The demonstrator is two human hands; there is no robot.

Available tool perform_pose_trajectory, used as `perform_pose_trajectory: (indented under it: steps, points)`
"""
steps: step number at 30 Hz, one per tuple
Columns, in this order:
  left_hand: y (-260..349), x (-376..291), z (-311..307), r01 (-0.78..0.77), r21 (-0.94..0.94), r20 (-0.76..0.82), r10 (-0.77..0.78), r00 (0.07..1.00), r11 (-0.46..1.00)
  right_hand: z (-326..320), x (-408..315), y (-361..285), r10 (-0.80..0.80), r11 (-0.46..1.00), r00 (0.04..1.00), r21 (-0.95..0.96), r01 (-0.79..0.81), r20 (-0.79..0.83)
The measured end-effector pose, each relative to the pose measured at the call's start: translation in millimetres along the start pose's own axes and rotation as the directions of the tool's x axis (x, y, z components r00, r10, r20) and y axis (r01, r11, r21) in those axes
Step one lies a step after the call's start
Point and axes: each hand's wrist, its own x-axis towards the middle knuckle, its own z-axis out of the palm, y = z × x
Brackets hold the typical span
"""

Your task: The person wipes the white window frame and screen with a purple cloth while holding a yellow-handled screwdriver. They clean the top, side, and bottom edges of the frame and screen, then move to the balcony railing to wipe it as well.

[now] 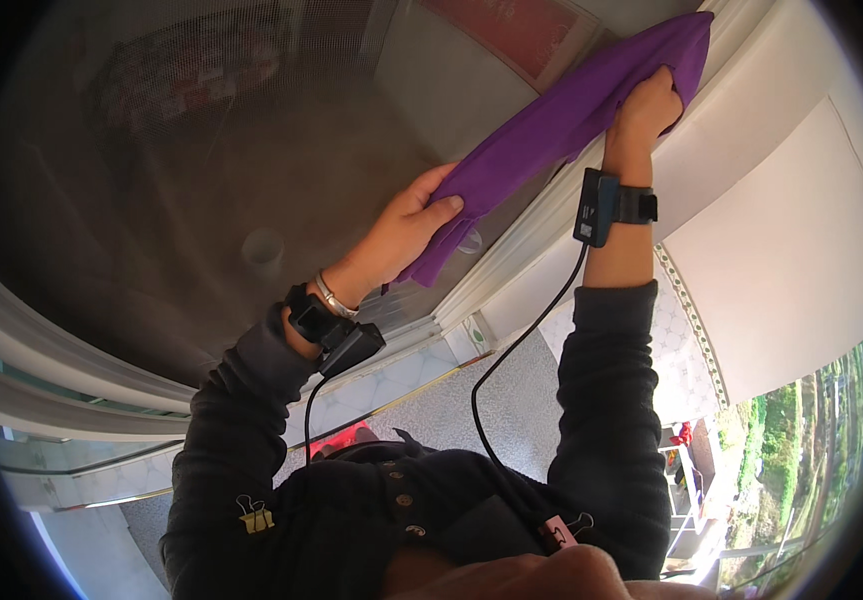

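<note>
A purple cloth [529, 142] stretches diagonally between my two hands. My left hand [409, 221] grips its lower end, thumb on top, with a loose tail hanging below the fingers. Farther up and to the right, my right hand [647, 109] is closed in a fist on the other end, pressed near the white window frame [529, 232]. Behind the cloth is a dark screened window pane [311, 157], through which a dim room shows. Whether the cloth touches the pane along its whole length, I cannot tell.
Black cables [480, 390] run from the devices on both wrists toward my chest. A tiled sill [394, 382] edges the window below, with a white wall [776, 225] on the right. Curved white frame rails [71, 352] lie at the left. Greenery [784, 442] shows outside at lower right.
</note>
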Motion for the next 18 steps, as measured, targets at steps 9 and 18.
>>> perform_pose_trajectory:
  steps: [9, 18]
  points:
    - [-122.8, -117.2, -69.2, 0.262, 0.162, -0.164, -0.236, 0.958, 0.951, -119.5, -157.5, 146.9, 0.35, 0.799, 0.928, -0.477, -0.365, -0.125]
    - [-206.5, -247.6, -121.7, 0.54, 0.27, -0.316, -0.456, 0.832, 0.797, -255.2, -353.9, 225.0, 0.635, 0.414, 0.76, -0.769, -0.486, -0.138]
